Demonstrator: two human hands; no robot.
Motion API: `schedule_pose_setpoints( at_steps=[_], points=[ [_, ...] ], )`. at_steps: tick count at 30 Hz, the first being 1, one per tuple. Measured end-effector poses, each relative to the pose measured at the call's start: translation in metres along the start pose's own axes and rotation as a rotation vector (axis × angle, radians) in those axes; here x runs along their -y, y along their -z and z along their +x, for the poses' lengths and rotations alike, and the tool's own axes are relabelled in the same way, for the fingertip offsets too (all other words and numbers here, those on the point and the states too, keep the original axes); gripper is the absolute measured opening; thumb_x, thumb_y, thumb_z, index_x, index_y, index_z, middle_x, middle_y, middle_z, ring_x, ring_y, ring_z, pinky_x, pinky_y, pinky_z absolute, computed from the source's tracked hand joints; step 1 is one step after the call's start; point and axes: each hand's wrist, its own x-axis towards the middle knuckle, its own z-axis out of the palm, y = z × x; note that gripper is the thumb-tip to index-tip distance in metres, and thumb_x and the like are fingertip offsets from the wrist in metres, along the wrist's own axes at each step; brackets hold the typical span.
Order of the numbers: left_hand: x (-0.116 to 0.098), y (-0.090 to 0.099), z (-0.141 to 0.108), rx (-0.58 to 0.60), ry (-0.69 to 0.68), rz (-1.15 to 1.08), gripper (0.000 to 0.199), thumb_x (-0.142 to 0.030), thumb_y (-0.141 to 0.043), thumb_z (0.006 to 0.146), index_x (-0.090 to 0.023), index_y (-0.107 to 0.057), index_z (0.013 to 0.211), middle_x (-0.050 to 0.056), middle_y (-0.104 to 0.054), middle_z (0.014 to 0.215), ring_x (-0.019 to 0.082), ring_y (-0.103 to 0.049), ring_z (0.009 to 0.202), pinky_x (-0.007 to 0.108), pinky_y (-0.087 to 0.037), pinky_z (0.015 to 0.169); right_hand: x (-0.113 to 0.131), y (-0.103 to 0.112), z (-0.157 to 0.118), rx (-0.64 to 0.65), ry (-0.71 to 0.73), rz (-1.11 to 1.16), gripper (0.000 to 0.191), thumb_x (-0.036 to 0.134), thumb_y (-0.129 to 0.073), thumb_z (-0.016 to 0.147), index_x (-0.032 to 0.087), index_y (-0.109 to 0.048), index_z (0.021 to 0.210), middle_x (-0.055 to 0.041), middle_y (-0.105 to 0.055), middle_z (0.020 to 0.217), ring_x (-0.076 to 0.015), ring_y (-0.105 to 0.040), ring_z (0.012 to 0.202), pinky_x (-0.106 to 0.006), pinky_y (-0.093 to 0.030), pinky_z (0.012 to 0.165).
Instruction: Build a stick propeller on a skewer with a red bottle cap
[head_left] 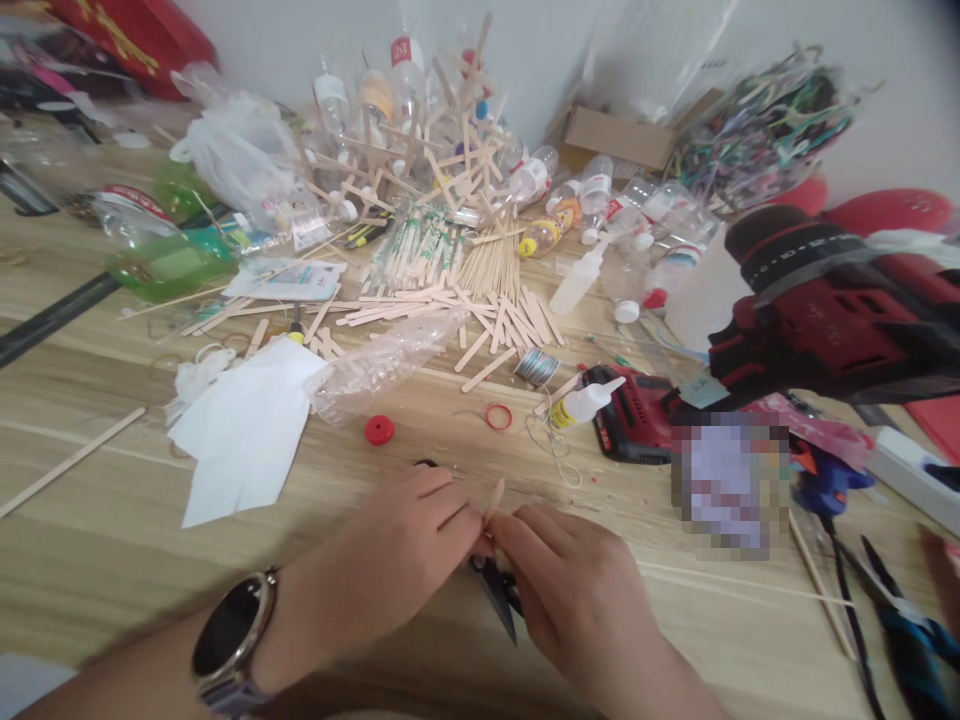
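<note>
I'm looking down over the desk now, and I'm bringing you both hands working close together at the near edge. The left hand, wearing a round-faced watch at the wrist, is curling its fingers inward and pinching a small wooden stick. The right hand is meeting it there, pinching the same piece, so the fingertips are practically touching and the stick's tip is poking up between them, front and centre. Just below, black scissors are showing their blades, pointing towards me; I'm not able to tell whether either hand is gripping them.

Beyond the knuckles, a red cap is lying near the left hand, and a red ring is resting farther right. I'm spotting white paper sitting off to the left, with a clear plastic bottle lying against its edge. Past that, loose flat sticks are spreading out in a heap, and a thread spool is sitting beside them. Over on the right, a red-and-black drill is looming large, a small glue bottle is leaning by its base, and pliers are filling the near corner.
</note>
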Motion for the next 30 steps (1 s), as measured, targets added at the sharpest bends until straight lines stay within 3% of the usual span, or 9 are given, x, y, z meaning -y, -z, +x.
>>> schedule_pose_setpoints(
  at_steps=[8, 22, 30],
  points=[
    [0.004, 0.005, 0.003, 0.03, 0.137, -0.245, 0.024, -0.011, -0.038, 0.097, -0.017, -0.057, 0.084, 0.002, -0.06, 0.078, 0.018, -0.053, 0.074, 0.029, -0.042, 0.066, -0.007, 0.003, 0.003, -0.091, 0.01, -0.009, 0.029, 0.015, -0.037, 0.099, 0.018, -0.062, 0.085, -0.0005, -0.061, 0.063, -0.0141, -0.053, 0.056, -0.025, -0.038, 0.054],
    [0.007, 0.012, 0.006, 0.051, 0.051, -0.252, 0.022, -0.012, -0.039, 0.091, -0.017, -0.054, 0.076, 0.003, -0.058, 0.076, 0.017, -0.05, 0.071, 0.028, -0.04, 0.065, -0.005, 0.004, 0.003, -0.042, 0.062, 0.017, 0.037, 0.016, -0.031, 0.101, 0.019, -0.062, 0.082, 0.0006, -0.061, 0.06, -0.0138, -0.053, 0.054, -0.026, -0.037, 0.05],
    [0.006, 0.008, 0.004, -0.016, 0.005, -0.223, 0.026, -0.014, -0.037, 0.094, -0.018, -0.054, 0.074, 0.003, -0.058, 0.076, 0.017, -0.05, 0.072, 0.027, -0.043, 0.071, -0.003, 0.003, 0.001, -0.052, 0.046, 0.049, 0.034, 0.014, -0.032, 0.1, 0.018, -0.061, 0.083, 0.0009, -0.057, 0.059, -0.014, -0.05, 0.053, -0.026, -0.035, 0.05]
  ],
)
